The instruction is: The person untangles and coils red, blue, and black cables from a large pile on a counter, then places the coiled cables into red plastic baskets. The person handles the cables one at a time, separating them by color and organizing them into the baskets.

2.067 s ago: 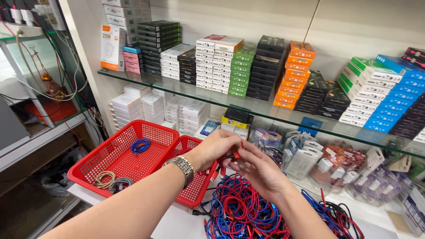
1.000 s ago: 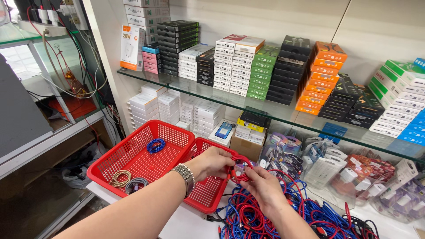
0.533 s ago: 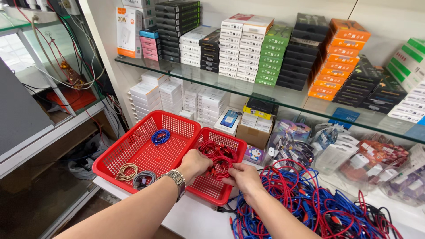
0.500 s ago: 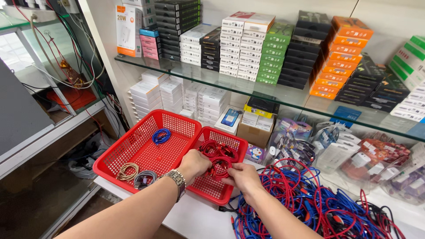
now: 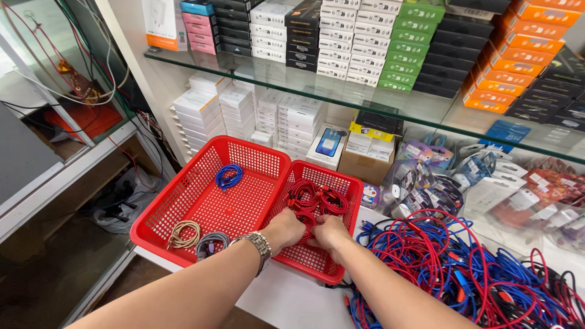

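Since half a second ago we have leaned in closer: the two red baskets now sit in the middle of our view, and both hands, which were just reaching over the rim, are now down inside the smaller red basket (image 5: 350,183). Two seconds ago the hands were still above the tangled cable pile, drawing a red cable clear.

Our left hand (image 5: 284,229) comes in from the lower left with the forearm stretched forward and a metal wristwatch (image 5: 261,245) on the wrist; its fingers are curled shut around a red coiled cable (image 5: 306,219) at the near end of the basket. Our right hand (image 5: 331,234) comes in from the lower right, knuckles up, fingers closed on the same coil, so the two hands meet over it. The coil lies low in the basket, touching the other red coils (image 5: 317,198) heaped behind it.

The larger red basket (image 5: 183,201) stands just to the left, touching the smaller one, and holds a blue coil (image 5: 228,176), a beige coil (image 5: 184,234) and a grey coil (image 5: 210,244). To the right, a loose pile of red and blue cables (image 5: 463,268) spreads over the white counter (image 5: 286,301).
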